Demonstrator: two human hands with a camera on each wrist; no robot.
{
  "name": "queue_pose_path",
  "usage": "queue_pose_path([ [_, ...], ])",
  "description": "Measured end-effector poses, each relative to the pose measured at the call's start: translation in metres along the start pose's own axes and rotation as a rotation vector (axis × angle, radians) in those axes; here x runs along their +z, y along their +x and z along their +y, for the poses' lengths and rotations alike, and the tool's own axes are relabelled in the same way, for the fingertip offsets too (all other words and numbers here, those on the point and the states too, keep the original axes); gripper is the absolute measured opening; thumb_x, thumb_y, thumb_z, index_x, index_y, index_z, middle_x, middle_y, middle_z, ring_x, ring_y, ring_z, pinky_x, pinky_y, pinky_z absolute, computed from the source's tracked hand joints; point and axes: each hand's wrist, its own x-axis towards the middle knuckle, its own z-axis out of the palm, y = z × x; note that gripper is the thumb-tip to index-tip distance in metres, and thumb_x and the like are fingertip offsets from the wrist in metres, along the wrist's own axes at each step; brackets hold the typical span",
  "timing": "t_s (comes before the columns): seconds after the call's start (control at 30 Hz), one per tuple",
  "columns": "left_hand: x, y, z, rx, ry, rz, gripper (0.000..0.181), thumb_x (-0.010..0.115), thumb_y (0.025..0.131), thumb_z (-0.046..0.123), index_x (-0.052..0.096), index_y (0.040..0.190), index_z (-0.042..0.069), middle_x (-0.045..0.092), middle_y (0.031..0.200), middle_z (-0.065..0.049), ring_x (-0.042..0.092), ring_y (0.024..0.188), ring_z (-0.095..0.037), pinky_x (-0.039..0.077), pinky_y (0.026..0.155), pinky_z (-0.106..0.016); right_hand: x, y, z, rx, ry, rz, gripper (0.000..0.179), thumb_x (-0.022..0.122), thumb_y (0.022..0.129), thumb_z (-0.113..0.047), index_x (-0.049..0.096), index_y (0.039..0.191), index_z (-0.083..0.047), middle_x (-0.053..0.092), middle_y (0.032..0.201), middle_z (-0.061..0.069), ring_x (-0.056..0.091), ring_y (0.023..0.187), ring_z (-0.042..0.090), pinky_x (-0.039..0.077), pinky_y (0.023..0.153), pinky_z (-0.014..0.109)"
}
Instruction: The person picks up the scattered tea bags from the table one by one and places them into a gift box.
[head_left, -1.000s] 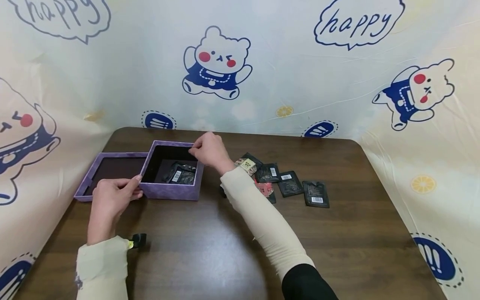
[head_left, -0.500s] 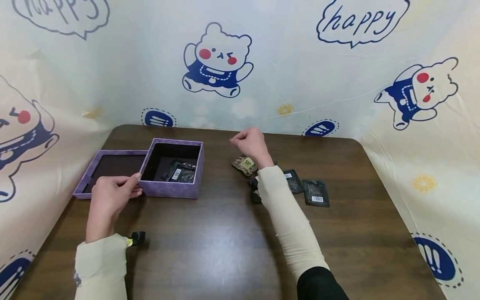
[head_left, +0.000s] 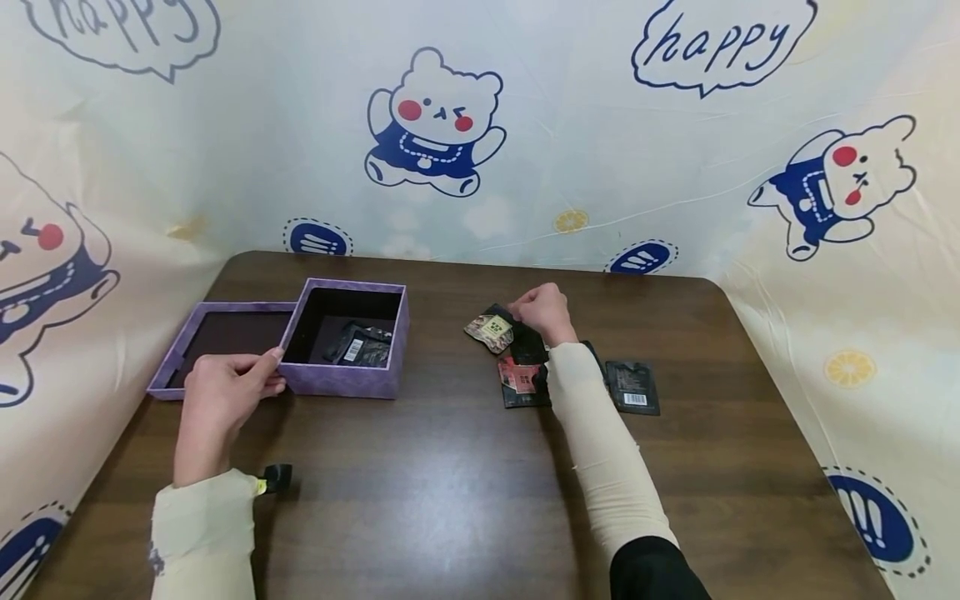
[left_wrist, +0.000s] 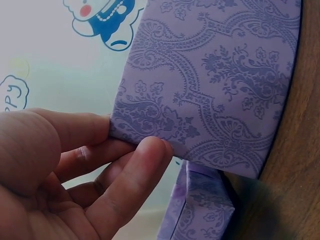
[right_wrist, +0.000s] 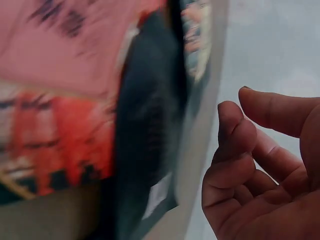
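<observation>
My left hand (head_left: 225,392) grips the near left corner of an open purple patterned box (head_left: 341,383), thumb and fingers at its edge in the left wrist view. Inside the box lie black sachets (head_left: 363,347), one showing a barcode label. My right hand (head_left: 546,312) is over a group of sachets to the right of the box. In the right wrist view its fingers are loosely curled, with a gap to the thumb and nothing between. Below it are a black sachet (head_left: 529,344), a pink-and-red one (head_left: 521,377) and a beige patterned one (head_left: 489,329).
A purple lid or tray (head_left: 236,333) with a dark inside lies against the left side of the box. Another black sachet (head_left: 633,389) lies farthest right on the brown wooden table (head_left: 420,492). A printed bear curtain (head_left: 570,108) hangs behind the table and along both sides.
My right hand has moved from the box's right rim across to the sachets and lowered over them. The left hand has stayed on the box corner.
</observation>
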Motion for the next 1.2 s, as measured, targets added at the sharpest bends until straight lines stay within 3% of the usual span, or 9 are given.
queue_pose_path([
  [0.07,0.0,0.0,0.0,0.003,0.011,0.002,0.058,0.058,0.1,0.049,0.072,0.12,-0.004,0.075,0.092,-0.014,0.075,0.079,-0.018,0.051,0.074,-0.022,0.0,0.001,0.008,0.036,-0.041,0.007,0.017,0.072,0.092,-0.014,0.081,0.088,0.0,0.075,0.101,0.008,0.053,0.113,0.031,0.045,0.09,0.043],
  [0.13,0.0,0.0,0.0,0.006,0.016,0.005,0.058,0.058,0.1,0.049,0.072,0.119,-0.004,0.075,0.093,-0.015,0.075,0.079,-0.019,0.054,0.076,-0.026,0.001,0.002,0.013,0.062,-0.084,0.02,0.019,0.075,0.092,-0.018,0.081,0.085,-0.001,0.074,0.096,0.009,0.052,0.108,0.032,0.045,0.092,0.044],
  [0.4,0.002,0.0,0.001,0.012,0.019,0.03,0.056,0.059,0.1,0.048,0.073,0.117,-0.004,0.074,0.096,-0.018,0.075,0.081,-0.023,0.059,0.079,-0.034,0.004,0.001,0.023,0.107,-0.173,0.038,0.032,0.077,0.091,-0.025,0.075,0.071,0.0,0.071,0.073,0.01,0.057,0.068,0.025,0.047,0.063,0.036],
  [0.53,0.002,0.0,0.001,0.008,0.017,0.027,0.057,0.058,0.1,0.048,0.073,0.117,-0.004,0.074,0.097,-0.019,0.075,0.083,-0.025,0.057,0.086,-0.046,0.005,-0.001,0.023,0.116,-0.178,0.038,0.026,0.082,0.087,-0.026,0.078,0.075,-0.003,0.071,0.077,0.007,0.06,0.074,0.024,0.051,0.065,0.036],
  [0.6,0.002,0.0,0.001,0.007,0.017,0.026,0.056,0.058,0.1,0.047,0.073,0.117,-0.004,0.074,0.098,-0.019,0.075,0.083,-0.025,0.059,0.08,-0.036,0.006,-0.001,0.023,0.12,-0.187,0.038,0.024,0.084,0.085,-0.025,0.077,0.075,-0.004,0.071,0.077,0.007,0.06,0.074,0.024,0.051,0.066,0.036],
  [0.67,0.002,0.0,0.0,0.009,0.02,0.027,0.055,0.059,0.1,0.046,0.072,0.117,-0.004,0.074,0.098,-0.019,0.075,0.083,-0.026,0.059,0.079,-0.035,0.007,-0.001,0.022,0.122,-0.198,0.036,0.024,0.084,0.084,-0.024,0.076,0.074,-0.004,0.069,0.075,0.007,0.06,0.073,0.023,0.05,0.066,0.035],
  [0.77,0.003,0.0,0.0,0.001,0.01,0.021,0.055,0.059,0.101,0.045,0.072,0.118,-0.005,0.074,0.099,-0.02,0.075,0.084,-0.027,0.058,0.083,-0.039,0.009,-0.001,0.022,0.129,-0.225,0.027,0.026,0.083,0.086,-0.022,0.073,0.071,-0.003,0.068,0.072,0.007,0.059,0.071,0.023,0.049,0.065,0.035],
  [0.87,0.003,0.0,0.0,-0.005,-0.003,0.015,0.055,0.059,0.101,0.045,0.071,0.119,-0.005,0.073,0.102,-0.022,0.075,0.085,-0.028,0.051,0.093,-0.054,0.011,0.0,0.02,0.143,-0.246,0.01,0.026,0.082,0.087,-0.022,0.073,0.072,-0.004,0.068,0.076,0.008,0.06,0.074,0.024,0.051,0.067,0.036],
  [1.2,0.001,0.0,0.001,0.002,-0.005,0.019,0.057,0.058,0.1,0.047,0.071,0.119,-0.005,0.072,0.105,-0.024,0.075,0.083,-0.027,0.05,0.093,-0.052,0.013,0.005,0.018,0.149,-0.301,-0.03,0.03,0.078,0.091,-0.026,0.07,0.071,-0.004,0.064,0.074,0.009,0.057,0.073,0.025,0.048,0.066,0.036],
])
